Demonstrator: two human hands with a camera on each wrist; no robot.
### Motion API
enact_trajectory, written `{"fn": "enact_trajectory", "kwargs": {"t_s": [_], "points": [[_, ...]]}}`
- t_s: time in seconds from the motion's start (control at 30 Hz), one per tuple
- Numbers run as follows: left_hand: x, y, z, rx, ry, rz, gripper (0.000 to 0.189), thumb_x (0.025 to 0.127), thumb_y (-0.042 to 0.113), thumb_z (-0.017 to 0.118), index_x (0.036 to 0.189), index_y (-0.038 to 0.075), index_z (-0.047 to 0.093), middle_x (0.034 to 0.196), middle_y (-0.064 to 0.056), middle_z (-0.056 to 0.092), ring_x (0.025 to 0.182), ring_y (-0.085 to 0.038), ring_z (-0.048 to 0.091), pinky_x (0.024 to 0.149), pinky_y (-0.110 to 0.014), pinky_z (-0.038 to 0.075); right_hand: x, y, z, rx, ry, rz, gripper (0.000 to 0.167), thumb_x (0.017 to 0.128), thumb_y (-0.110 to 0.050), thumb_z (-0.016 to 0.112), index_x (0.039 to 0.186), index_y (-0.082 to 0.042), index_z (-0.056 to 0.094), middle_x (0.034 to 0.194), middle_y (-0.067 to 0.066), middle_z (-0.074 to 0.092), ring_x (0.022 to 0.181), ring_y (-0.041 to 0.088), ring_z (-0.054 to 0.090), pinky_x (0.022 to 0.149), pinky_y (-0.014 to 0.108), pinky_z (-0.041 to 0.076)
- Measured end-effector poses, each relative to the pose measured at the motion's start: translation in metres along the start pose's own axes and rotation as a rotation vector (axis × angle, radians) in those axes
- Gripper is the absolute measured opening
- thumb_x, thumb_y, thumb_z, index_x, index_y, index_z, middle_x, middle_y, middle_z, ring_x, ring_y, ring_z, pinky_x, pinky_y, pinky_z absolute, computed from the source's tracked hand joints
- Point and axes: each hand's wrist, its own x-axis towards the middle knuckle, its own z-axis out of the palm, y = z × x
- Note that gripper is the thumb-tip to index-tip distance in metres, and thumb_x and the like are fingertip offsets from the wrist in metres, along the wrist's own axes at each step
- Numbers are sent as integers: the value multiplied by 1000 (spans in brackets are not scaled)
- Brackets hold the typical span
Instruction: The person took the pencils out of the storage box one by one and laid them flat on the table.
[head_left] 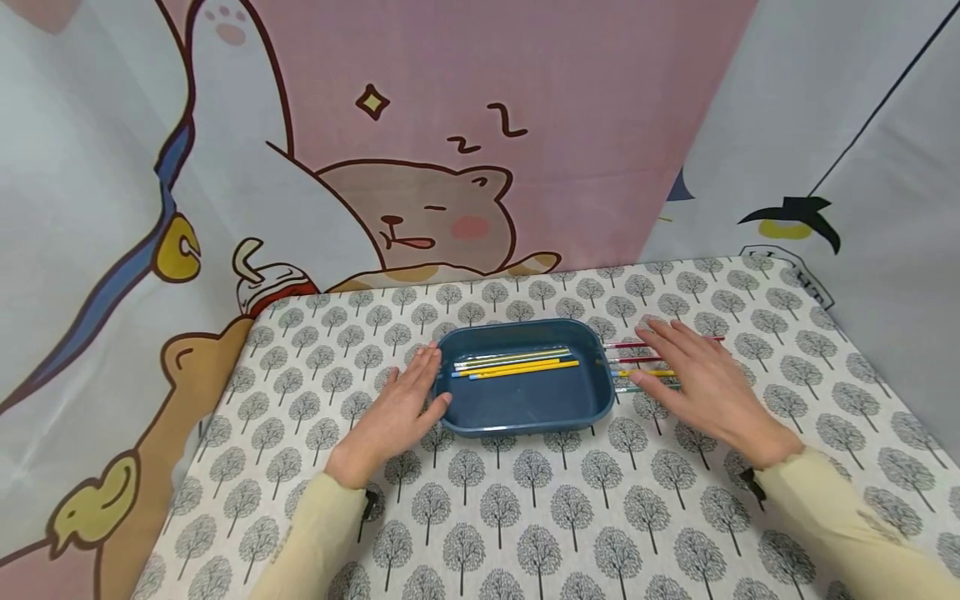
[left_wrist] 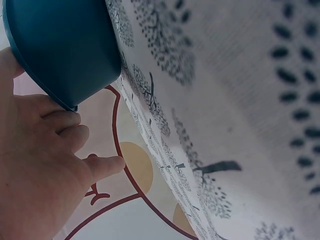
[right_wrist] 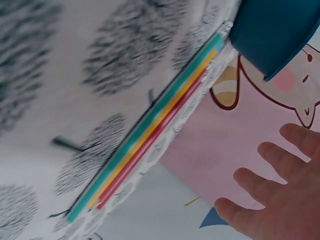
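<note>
A dark blue rectangular tub (head_left: pixel 525 410) stands on the cloth. Inside it lie several thin pencil-like sticks (head_left: pixel 525 367), mostly yellow with pale blue ends. My left hand (head_left: pixel 393 417) touches the tub's left end, its fingers along the outside of the rim and its thumb at the near corner. To the right of the tub, red sticks (head_left: pixel 626 344), a yellow stick (head_left: pixel 660 373) and a green stick (right_wrist: pixel 145 126) lie side by side on the cloth. My right hand (head_left: pixel 708 387) is over them with fingers extended; in the right wrist view those fingers are apart from the sticks.
A white cloth printed with grey trees (head_left: pixel 465 500) covers the table. Curtains with cartoon animals (head_left: pixel 450 217) hang behind the table and on both sides.
</note>
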Motion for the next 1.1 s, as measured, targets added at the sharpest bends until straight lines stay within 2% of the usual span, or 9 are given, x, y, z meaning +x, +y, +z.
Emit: {"fn": "enact_trajectory", "kwargs": {"t_s": [0.3,0.43,0.77,1.1], "points": [[0,-1,2,-5,0,1,74,109,40,49,163,1,19,171,-15,16,156,-36,18,122,-66,18,13,-27,1,42,27,-65,70,102,-49,58,160,-14,41,167,12,33,153,43,26,118,72,20],[0,-1,2,-4,-2,0,73,109,39,49,163,1,19,171,-16,17,156,-36,19,122,-66,18,20,-38,3,33,34,-95,69,103,-51,57,160,-15,42,167,10,34,154,40,26,118,70,22],[0,0,1,-2,-7,-3,72,110,39,48,164,2,19,171,-13,14,157,-36,18,122,-66,18,37,-69,13,42,-5,-161,71,102,-57,55,161,-19,41,167,9,35,154,40,25,118,69,22],[0,0,1,-3,1,-2,72,109,38,49,163,1,21,171,-17,18,156,-36,18,122,-66,18,49,-91,20,54,-34,-210,73,102,-61,53,162,-22,39,168,5,33,155,36,25,122,65,19]]}}
